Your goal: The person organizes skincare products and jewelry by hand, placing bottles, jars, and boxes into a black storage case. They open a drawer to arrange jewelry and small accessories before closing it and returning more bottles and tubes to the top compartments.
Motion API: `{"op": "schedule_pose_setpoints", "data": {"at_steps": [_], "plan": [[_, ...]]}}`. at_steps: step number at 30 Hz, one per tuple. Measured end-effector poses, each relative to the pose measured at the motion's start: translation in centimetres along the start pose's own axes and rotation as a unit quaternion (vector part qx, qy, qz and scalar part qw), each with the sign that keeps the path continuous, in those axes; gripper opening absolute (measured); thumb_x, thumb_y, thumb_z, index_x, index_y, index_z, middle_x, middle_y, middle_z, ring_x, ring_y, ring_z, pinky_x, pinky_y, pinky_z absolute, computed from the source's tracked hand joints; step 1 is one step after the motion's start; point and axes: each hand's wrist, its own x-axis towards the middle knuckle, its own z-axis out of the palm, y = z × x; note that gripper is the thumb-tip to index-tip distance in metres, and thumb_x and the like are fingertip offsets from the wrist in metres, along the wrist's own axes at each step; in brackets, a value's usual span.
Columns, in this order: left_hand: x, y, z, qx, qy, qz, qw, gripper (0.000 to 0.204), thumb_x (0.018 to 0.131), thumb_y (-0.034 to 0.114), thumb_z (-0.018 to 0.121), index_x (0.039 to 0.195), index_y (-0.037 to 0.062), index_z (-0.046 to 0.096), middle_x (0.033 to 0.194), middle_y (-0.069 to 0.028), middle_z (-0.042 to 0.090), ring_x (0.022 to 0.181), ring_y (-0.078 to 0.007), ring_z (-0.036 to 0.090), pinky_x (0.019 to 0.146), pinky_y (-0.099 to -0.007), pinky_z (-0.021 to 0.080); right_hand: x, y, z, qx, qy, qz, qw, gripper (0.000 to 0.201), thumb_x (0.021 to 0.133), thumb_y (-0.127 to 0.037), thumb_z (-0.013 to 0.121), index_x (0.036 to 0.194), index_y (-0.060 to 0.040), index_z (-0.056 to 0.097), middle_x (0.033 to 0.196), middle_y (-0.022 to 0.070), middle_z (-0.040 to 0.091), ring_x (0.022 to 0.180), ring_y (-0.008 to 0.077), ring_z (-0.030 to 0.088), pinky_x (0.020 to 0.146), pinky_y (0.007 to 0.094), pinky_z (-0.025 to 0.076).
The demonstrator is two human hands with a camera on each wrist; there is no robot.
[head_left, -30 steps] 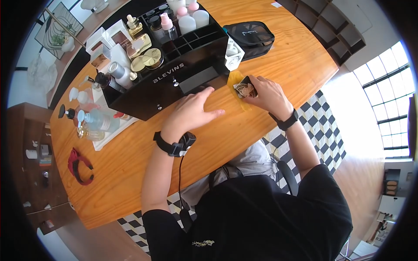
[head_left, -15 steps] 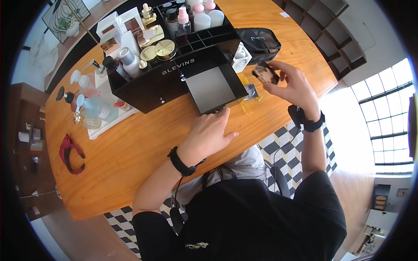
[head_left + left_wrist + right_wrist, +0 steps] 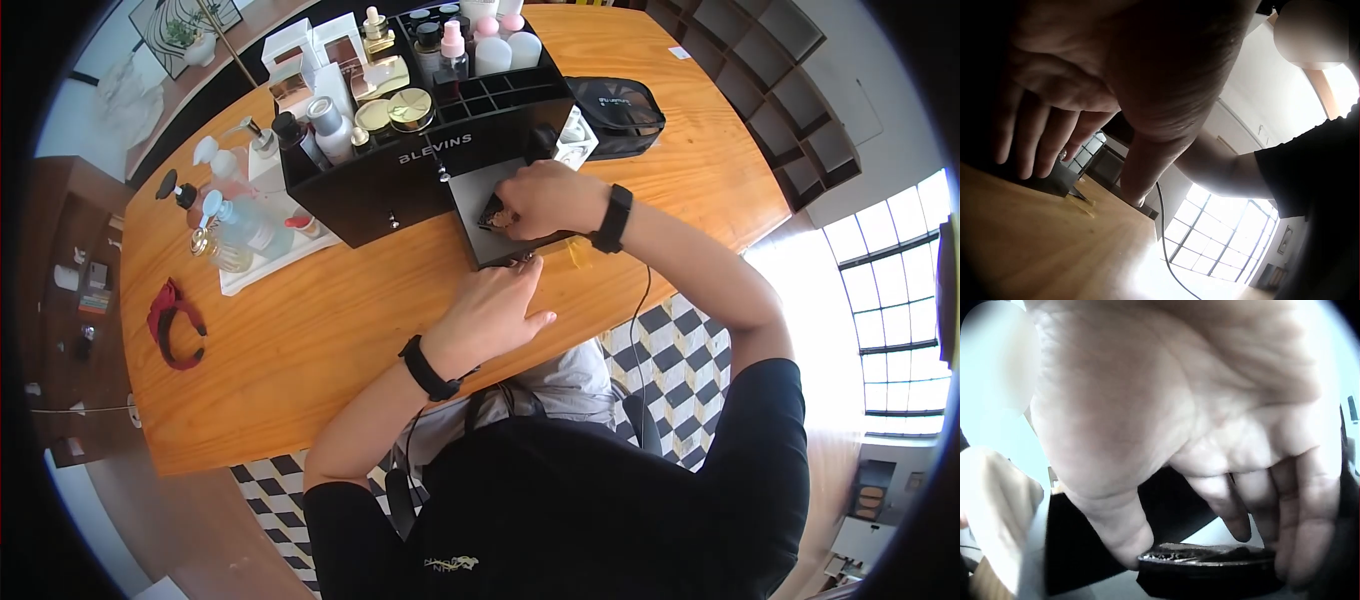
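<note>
Since the earlier frame, the right hand (image 3: 556, 200) moved across the side edge into the open black drawer with grey lining (image 3: 470, 190), thumb and fingers gripping a small dark flat case (image 3: 493, 214). The left hand (image 3: 488, 316), fingers extended, touched the front edge. Bare lining bordered the case.

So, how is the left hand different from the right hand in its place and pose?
The left hand is outside the open drawer, at its front; the right hand is inside it. The left hand has its fingers extended, while the right hand grips a dark case. Both hands have a black band at the wrist.
</note>
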Motion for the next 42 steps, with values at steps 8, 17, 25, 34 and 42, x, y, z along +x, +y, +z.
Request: {"op": "schedule_pose_setpoints", "data": {"at_steps": [8,17,25,34,42], "plan": [[0.1,-0.2,0.3,-0.005,0.005,0.005,1.0,0.075,0.094,0.039,0.081,0.148,-0.0063,0.055,0.117,-0.0243,0.076,0.103,-0.0421,0.075,0.088,-0.0507,0.06,-1.8,0.1,-2.3,0.01,-0.011,-0.015,1.0,0.049,0.095,-0.044,0.073,0.114,0.0008,0.075,0.098,0.0237,0.079,0.098,0.0435,0.076,0.089,0.049,0.061],[0.1,-0.5,0.9,-0.02,0.022,0.001,1.0,0.072,0.093,0.037,0.082,0.145,-0.0064,0.058,0.119,-0.0258,0.076,0.105,-0.0436,0.075,0.091,-0.0507,0.06,-9.6,9.2,-2.5,0.11,0.051,0.084,0.989,0.034,0.097,-0.031,0.076,0.113,-0.0017,0.076,0.093,0.0162,0.079,0.089,0.0368,0.076,0.079,0.044,0.059],[-0.8,1.0,0.1,-0.042,0.023,0.007,0.999,0.072,0.093,0.032,0.083,0.148,-0.0059,0.056,0.131,-0.0281,0.072,0.113,-0.0453,0.073,0.096,-0.0516,0.059,-8.9,10.4,6.7,0.136,0.119,0.066,0.981,0.034,0.086,-0.03,0.086,0.106,-0.0063,0.073,0.107,0.0147,0.071,0.107,0.0373,0.069,0.088,0.0483,0.054],[-6.8,1.2,-0.7,-0.132,0.102,-0.01,0.986,0.061,0.09,0.023,0.085,0.141,-0.0042,0.064,0.143,-0.0261,0.068,0.126,-0.0429,0.068,0.105,-0.047,0.054,-10.9,13.2,3.4,0.214,0.117,0.029,0.969,0.018,0.094,-0.018,0.08,0.102,-0.0033,0.072,0.091,0.0136,0.073,0.082,0.0327,0.069,0.072,0.0402,0.053],[-9.9,0.7,0.6,-0.176,0.143,-0.095,0.969,0.06,0.091,0.023,0.086,0.141,-0.0024,0.065,0.139,-0.0245,0.071,0.126,-0.0418,0.068,0.106,-0.0469,0.053,-9.9,8.3,-3.4,0.214,0.223,-0.055,0.949,0.017,0.097,-0.011,0.077,0.112,-0.0038,0.075,0.091,0.0153,0.075,0.081,0.0312,0.071,0.073,0.04,0.055]]}}
